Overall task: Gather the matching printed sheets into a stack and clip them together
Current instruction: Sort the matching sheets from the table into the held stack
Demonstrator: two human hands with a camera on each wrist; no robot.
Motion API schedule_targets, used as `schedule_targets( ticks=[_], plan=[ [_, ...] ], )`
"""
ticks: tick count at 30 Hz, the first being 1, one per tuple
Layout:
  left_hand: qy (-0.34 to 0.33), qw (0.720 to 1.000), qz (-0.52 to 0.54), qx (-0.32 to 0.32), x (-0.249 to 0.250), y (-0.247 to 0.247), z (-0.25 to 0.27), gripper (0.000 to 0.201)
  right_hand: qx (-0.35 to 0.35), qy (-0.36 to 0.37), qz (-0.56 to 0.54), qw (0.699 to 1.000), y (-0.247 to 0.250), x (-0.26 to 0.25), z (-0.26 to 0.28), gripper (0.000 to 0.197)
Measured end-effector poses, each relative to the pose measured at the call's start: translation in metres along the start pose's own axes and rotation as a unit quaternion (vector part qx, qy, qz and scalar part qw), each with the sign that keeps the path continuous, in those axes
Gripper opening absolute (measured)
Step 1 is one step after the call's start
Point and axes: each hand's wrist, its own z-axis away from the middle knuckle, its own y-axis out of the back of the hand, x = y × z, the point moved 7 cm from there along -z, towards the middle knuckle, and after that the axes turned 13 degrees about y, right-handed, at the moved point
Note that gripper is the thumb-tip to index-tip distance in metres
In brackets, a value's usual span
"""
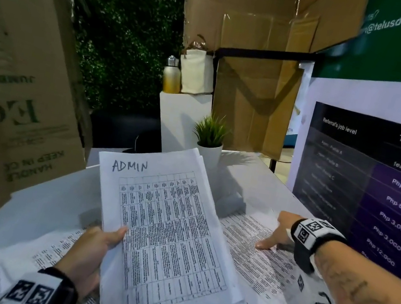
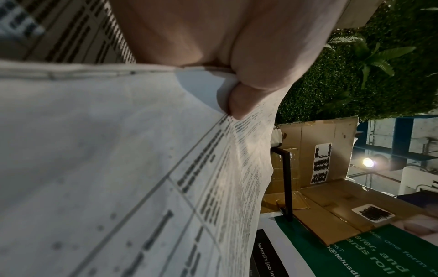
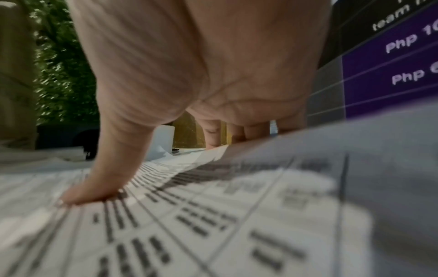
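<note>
A thick stack of printed table sheets [image 1: 169, 229], its top page marked "ADMIN" by hand, is raised off the table. My left hand [image 1: 94, 248] grips the stack's left edge, thumb on top; in the left wrist view that thumb presses the stack [image 2: 142, 168] from above. On the table to the right lies a loose printed sheet [image 1: 263, 259]. My right hand [image 1: 277, 232] rests on it with the thumb pressed flat on the loose sheet [image 3: 213, 215]; its fingers reach past the far edge and their tips are hidden. No clip is in view.
More printed sheets [image 1: 46, 261] lie under and left of the stack, one marked "IT". A small potted plant [image 1: 209, 140] stands behind the stack. A cardboard box [image 1: 16, 98] rises at the left and a poster board [image 1: 376, 182] at the right.
</note>
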Motion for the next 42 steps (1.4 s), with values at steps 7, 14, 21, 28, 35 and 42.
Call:
schedule_targets(
  ticks=[7, 14, 21, 28, 35, 42],
  plan=[
    [0.010, 1.000, 0.002, 0.009, -0.007, -0.009, 0.001, 0.027, 0.159, 0.086, -0.010, 0.984, 0.049, -0.011, 0.010, 0.019],
    [0.014, 0.999, 0.038, 0.017, -0.005, -0.018, 0.000, 0.021, 0.296, 0.163, -0.091, 0.937, 0.085, -0.012, 0.037, 0.015],
    [0.037, 0.991, 0.128, -0.004, -0.001, -0.037, 0.010, 0.024, 0.290, 0.186, -0.358, 0.868, 0.103, -0.023, 0.054, 0.024],
    [0.062, 0.987, 0.148, -0.020, 0.005, -0.067, 0.013, 0.024, 0.181, 0.218, -0.567, 0.774, 0.051, -0.049, 0.046, 0.026],
    [-0.129, 0.988, 0.074, 0.042, 0.045, -0.068, 0.029, 0.013, 0.126, 0.305, -0.523, 0.786, 0.055, -0.085, 0.073, 0.030],
    [-0.494, 0.869, -0.039, -0.001, 0.144, -0.072, 0.108, 0.050, 0.226, 0.330, -0.559, 0.726, 0.103, -0.104, 0.090, 0.045]
  ],
)
